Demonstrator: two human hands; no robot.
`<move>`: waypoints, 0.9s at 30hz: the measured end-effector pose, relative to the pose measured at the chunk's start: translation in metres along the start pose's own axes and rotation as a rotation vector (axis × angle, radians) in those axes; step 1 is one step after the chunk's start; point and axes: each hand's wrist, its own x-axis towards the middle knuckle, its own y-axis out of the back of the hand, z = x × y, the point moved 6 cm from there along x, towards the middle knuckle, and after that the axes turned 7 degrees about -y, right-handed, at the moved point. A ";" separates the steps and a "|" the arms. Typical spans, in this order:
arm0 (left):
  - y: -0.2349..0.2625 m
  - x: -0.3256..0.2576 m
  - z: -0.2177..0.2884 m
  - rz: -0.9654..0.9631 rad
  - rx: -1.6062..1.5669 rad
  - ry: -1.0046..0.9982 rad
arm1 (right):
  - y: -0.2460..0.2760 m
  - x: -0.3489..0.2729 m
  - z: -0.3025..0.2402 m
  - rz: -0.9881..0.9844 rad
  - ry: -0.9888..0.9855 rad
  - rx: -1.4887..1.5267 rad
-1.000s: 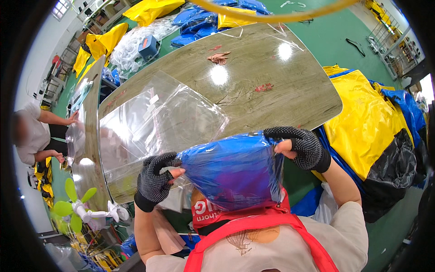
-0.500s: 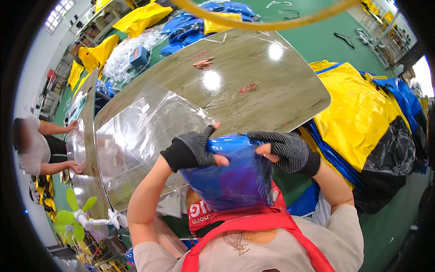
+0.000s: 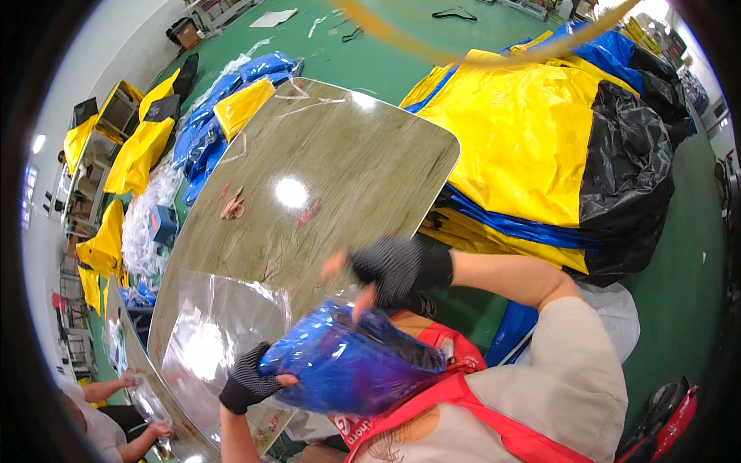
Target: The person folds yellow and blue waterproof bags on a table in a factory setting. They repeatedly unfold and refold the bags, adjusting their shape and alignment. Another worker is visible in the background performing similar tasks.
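Green floor (image 3: 363, 65) borders a wood-grained table (image 3: 359, 170), the left hand (image 3: 251, 378) gripping a blue packet (image 3: 340, 370), right hand (image 3: 390, 272) spread.

A crumpled, tan cloth-like scrap (image 3: 233, 204) lies on the wood-grained tabletop (image 3: 355, 147) near its left edge, with a faded red smudge (image 3: 309, 212) closer to the middle. Thin white strips (image 3: 312, 99) rest by the far-left corner. Just past that corner, glossy blue plastic-wrapped packages (image 3: 202, 139) are heaped on the green floor (image 3: 363, 58), a flat yellow package (image 3: 243, 106) among them. Beyond the left edge, a small blue box (image 3: 163, 225) sits beside crumpled translucent white plastic (image 3: 148, 197). Outside the right edge spreads a large pile of yellow, black and blue sheeting (image 3: 517, 147). A thin black strap (image 3: 454, 14) lies on the floor beyond the far edge.
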 end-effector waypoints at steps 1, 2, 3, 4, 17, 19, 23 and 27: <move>0.012 -0.005 -0.014 0.053 -0.072 0.057 | 0.042 -0.007 0.036 0.325 0.038 0.147; 0.040 -0.015 -0.023 0.243 -0.066 0.063 | 0.085 -0.029 0.093 0.658 -0.033 0.024; 0.072 -0.025 -0.041 0.417 -0.065 0.059 | 0.129 -0.063 0.149 1.029 -0.184 -0.101; 0.127 -0.035 -0.076 0.536 -0.128 0.017 | 0.166 -0.101 0.202 1.344 -0.344 -0.153; 0.059 0.060 -0.041 0.428 -0.759 -0.187 | 0.288 -0.089 0.313 1.168 -0.710 -0.142; 0.044 0.076 -0.031 0.364 -0.863 -0.181 | 0.283 -0.055 0.197 1.122 -0.272 -0.184; 0.050 0.110 -0.019 0.245 -1.031 -0.205 | 0.141 -0.051 0.094 0.435 -0.153 -0.071; 0.079 0.120 0.018 0.301 -0.871 -0.219 | -0.038 -0.092 0.024 -0.088 -0.141 -0.322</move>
